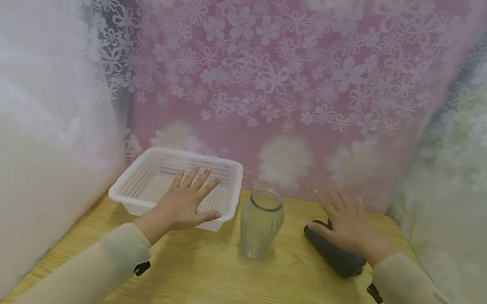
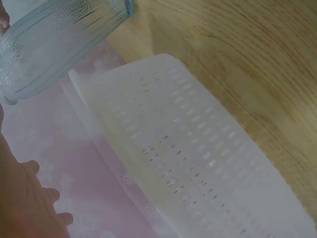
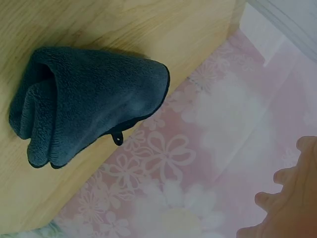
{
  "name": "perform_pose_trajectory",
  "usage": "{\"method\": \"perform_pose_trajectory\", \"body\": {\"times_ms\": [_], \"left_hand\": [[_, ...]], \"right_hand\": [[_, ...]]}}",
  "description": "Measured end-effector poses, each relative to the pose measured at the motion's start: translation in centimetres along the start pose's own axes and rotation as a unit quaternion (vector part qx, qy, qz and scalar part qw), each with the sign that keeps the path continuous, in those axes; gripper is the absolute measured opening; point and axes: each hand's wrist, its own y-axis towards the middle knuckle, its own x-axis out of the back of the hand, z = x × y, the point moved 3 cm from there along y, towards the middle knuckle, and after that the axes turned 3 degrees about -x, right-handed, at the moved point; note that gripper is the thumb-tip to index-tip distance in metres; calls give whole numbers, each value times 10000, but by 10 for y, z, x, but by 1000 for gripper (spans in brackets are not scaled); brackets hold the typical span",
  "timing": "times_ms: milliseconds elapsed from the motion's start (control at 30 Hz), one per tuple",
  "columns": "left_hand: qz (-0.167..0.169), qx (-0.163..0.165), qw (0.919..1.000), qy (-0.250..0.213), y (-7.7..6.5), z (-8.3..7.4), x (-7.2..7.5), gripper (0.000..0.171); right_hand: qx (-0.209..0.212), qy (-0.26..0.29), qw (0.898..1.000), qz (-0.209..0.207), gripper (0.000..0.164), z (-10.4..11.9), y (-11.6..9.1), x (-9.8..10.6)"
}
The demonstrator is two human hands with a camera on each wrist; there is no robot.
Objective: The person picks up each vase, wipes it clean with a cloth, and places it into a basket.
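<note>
My left hand (image 1: 184, 203) is spread with straight fingers in front of the white plastic basket (image 1: 179, 154), overlapping it in the head view; nothing is in its grip. My right hand (image 1: 346, 225), also spread and holding nothing, overlaps the folded dark cloth (image 1: 340, 257) in that view. The right wrist view shows the cloth (image 3: 94, 99) as thick, fuzzy and dark-edged, with a small loop, apart from the right hand (image 3: 292, 198). Between the hands a clear glass vase (image 1: 261, 225) stands upright. The left wrist view has the basket's slotted side (image 2: 188, 134) and the vase (image 2: 59, 44).
Everything stands on a wood-grain table (image 1: 226, 292). A pink curtain with white flowers (image 1: 275, 75) hangs behind the table's far edge. Pale sheets hang along the left side (image 1: 27, 95) and the right side (image 1: 476, 190).
</note>
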Motion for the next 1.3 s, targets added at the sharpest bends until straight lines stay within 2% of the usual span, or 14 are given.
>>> {"method": "perform_pose_trajectory", "body": {"times_ms": [167, 500, 767, 1000, 1167, 1300], "left_hand": [[-73, -48, 9999, -133, -1, -3, -4, 87], [101, 93, 9997, -196, -3, -4, -13, 87], [46, -22, 9991, -432, -3, -11, -19, 86], [58, 17, 9979, -645, -3, -13, -26, 84], [-18, -86, 9960, -886, -1, -17, -34, 83], [-65, -121, 9948, -1009, 0, -20, -37, 83]], "right_hand": [[8, -89, 10000, -23, 88, -3, -3, -6], [-135, -104, 9998, 40, 89, -16, 1, -26], [-271, 87, 9995, 126, 89, -25, -1, -42], [-246, 213, 9995, -3, 85, -30, -5, -51], [-382, 353, 9986, 98, 85, -34, -7, -59], [-380, 429, 9984, -6, 84, -37, -7, -65]]}}
